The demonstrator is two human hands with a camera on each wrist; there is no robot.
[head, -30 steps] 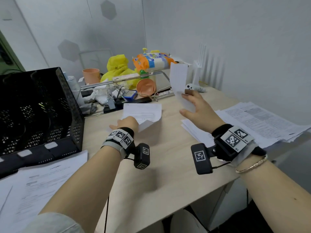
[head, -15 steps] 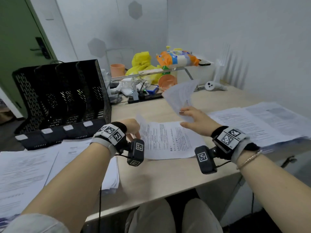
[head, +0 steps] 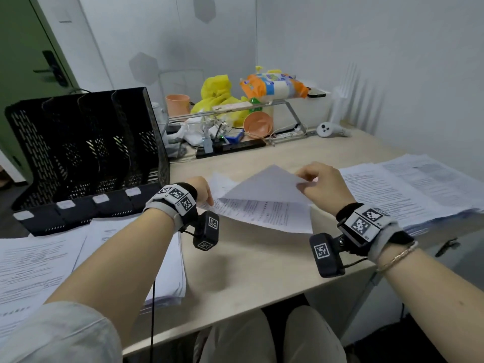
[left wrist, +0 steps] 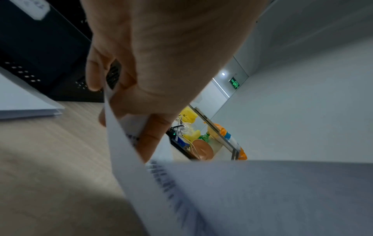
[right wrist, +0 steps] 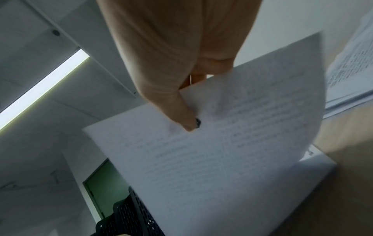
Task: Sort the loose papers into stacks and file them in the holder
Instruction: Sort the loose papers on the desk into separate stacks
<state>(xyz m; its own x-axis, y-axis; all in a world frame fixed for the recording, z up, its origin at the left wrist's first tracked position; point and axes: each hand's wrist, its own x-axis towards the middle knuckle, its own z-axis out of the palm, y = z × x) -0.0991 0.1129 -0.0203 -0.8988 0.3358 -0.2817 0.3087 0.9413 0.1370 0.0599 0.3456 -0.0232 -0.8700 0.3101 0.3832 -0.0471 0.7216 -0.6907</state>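
My left hand pinches the left edge of a printed sheet held low over the desk middle; the left wrist view shows thumb and fingers clamped on that sheet. My right hand pinches the corner of a second sheet, blank side up, tilted just over the first; in the right wrist view the thumb presses on this sheet. The black mesh file holder stands at the left, its slots dark inside. Paper stacks lie at the right and at the front left.
A metal riser at the back carries yellow and orange bags, with orange cups, a power strip and cables beneath. A white controller lies at the back right. The desk's front edge runs just above my knees.
The view has dropped toward the desk. My right hand has brought its raised sheet down and left over the sheet in my left hand, which has drawn nearer the desk's front.
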